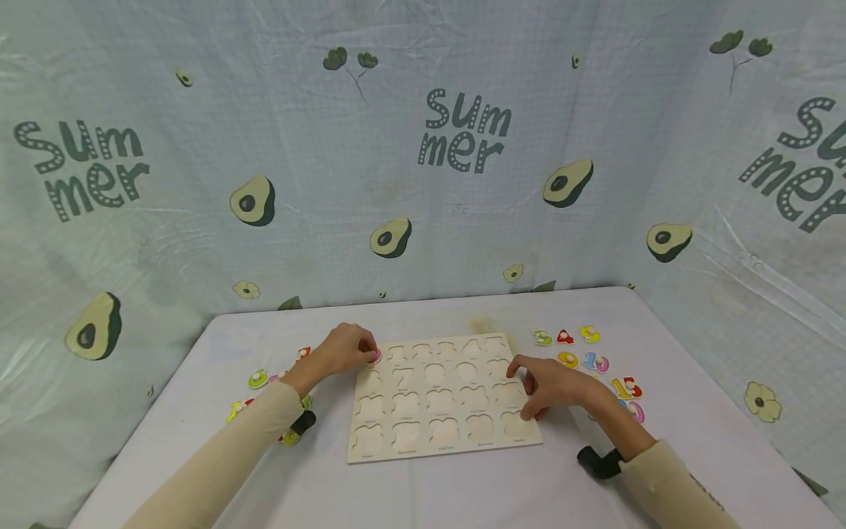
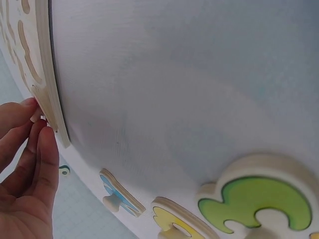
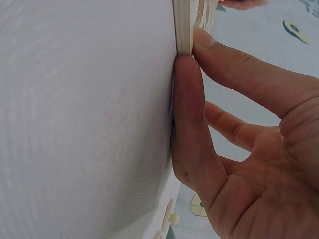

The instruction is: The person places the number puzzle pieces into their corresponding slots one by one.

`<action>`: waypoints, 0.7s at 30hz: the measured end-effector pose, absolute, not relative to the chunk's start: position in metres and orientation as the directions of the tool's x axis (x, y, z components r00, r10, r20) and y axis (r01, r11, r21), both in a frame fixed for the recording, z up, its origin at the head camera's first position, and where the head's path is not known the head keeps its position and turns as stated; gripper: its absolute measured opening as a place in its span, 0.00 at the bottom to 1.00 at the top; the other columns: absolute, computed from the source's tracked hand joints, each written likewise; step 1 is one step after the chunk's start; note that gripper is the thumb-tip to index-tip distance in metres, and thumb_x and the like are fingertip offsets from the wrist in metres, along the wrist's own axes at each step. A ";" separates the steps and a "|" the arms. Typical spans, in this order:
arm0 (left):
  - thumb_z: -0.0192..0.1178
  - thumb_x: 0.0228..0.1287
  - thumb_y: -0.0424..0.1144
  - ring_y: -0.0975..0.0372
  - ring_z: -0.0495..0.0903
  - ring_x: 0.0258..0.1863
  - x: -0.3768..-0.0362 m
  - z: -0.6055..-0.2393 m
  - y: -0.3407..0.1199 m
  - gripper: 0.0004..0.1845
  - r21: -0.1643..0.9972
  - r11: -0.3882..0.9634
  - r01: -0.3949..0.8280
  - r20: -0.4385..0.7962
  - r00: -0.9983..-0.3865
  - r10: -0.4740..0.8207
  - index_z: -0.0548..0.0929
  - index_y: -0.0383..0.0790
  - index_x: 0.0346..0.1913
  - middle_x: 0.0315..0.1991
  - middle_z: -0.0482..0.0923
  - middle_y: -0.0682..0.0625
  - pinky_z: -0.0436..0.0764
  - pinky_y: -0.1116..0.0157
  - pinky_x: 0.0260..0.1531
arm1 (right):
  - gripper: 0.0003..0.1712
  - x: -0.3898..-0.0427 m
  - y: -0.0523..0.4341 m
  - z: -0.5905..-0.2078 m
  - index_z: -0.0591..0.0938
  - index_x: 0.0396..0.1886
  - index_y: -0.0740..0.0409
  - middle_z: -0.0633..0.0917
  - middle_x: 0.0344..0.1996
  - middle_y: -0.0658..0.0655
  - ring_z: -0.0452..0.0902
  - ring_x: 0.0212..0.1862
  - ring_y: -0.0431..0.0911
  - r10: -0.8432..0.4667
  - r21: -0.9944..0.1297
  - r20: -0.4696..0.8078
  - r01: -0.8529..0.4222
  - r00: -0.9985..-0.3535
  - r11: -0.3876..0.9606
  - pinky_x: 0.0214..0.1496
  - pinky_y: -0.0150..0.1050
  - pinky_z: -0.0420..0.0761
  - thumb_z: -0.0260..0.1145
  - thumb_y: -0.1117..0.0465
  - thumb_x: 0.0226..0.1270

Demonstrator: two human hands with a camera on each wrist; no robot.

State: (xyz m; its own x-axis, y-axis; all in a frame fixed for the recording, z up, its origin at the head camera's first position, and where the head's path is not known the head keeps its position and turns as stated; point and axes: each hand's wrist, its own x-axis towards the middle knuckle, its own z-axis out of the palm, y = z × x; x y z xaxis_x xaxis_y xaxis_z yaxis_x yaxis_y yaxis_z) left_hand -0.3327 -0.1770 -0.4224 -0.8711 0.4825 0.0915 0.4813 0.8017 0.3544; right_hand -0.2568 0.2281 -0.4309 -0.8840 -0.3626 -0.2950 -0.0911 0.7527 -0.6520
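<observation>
A pale wooden puzzle board (image 1: 444, 453) with rows of cut-out recesses lies on the white table. At its far left corner my left hand (image 1: 345, 348) pinches a small pink puzzle piece (image 1: 376, 356) at the first recess. In the left wrist view the fingertips (image 2: 48, 139) meet at the board's corner and mostly hide that piece. My right hand (image 1: 557, 383) grips the board's right edge. The right wrist view has the thumb (image 3: 239, 62) on the board's face and a finger (image 3: 188, 89) against its side edge (image 3: 183, 30).
Loose number pieces lie on both sides. Left of the board are a green piece (image 1: 258, 378) and a yellow one (image 1: 234, 410), partly behind my forearm. On the right are a green 3 (image 1: 543, 338), red 4 (image 1: 565, 337), yellow 5 (image 1: 590, 334) and several more. A printed cloth (image 1: 317, 147) hangs behind.
</observation>
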 end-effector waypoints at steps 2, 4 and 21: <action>0.69 0.65 0.37 0.66 0.78 0.29 -0.333 -0.423 -0.178 0.04 0.357 0.805 0.475 0.087 -0.874 0.477 0.90 0.41 0.33 0.28 0.87 0.54 0.78 0.65 0.34 | 0.36 -0.257 0.228 -0.432 0.75 0.58 0.53 0.76 0.34 0.57 0.79 0.29 0.46 -0.361 -0.649 -0.299 -0.089 -0.883 0.756 0.35 0.38 0.82 0.83 0.64 0.50; 0.69 0.66 0.37 0.66 0.78 0.29 -0.333 -0.423 -0.178 0.04 0.361 0.804 0.472 0.088 -0.876 0.475 0.90 0.40 0.34 0.28 0.87 0.53 0.78 0.65 0.34 | 0.36 -0.257 0.228 -0.433 0.75 0.58 0.53 0.76 0.34 0.57 0.79 0.29 0.46 -0.362 -0.647 -0.300 -0.090 -0.883 0.757 0.35 0.38 0.83 0.83 0.64 0.50; 0.70 0.64 0.37 0.64 0.79 0.31 -0.331 -0.419 -0.176 0.04 0.403 0.818 0.409 0.031 -0.900 0.435 0.92 0.39 0.37 0.31 0.88 0.52 0.79 0.65 0.34 | 0.35 -0.256 0.227 -0.431 0.76 0.57 0.52 0.76 0.34 0.57 0.80 0.28 0.46 -0.348 -0.641 -0.302 -0.081 -0.887 0.763 0.35 0.38 0.82 0.83 0.64 0.50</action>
State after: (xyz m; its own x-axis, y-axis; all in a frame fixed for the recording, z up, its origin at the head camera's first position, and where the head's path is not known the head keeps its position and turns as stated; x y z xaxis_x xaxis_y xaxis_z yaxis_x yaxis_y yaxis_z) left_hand -0.3312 -0.1759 -0.4187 -0.9000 0.4348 0.0310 0.4093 0.8184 0.4034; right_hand -0.2559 0.2265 -0.4306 -0.8874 -0.3479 -0.3024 -0.0805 0.7629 -0.6414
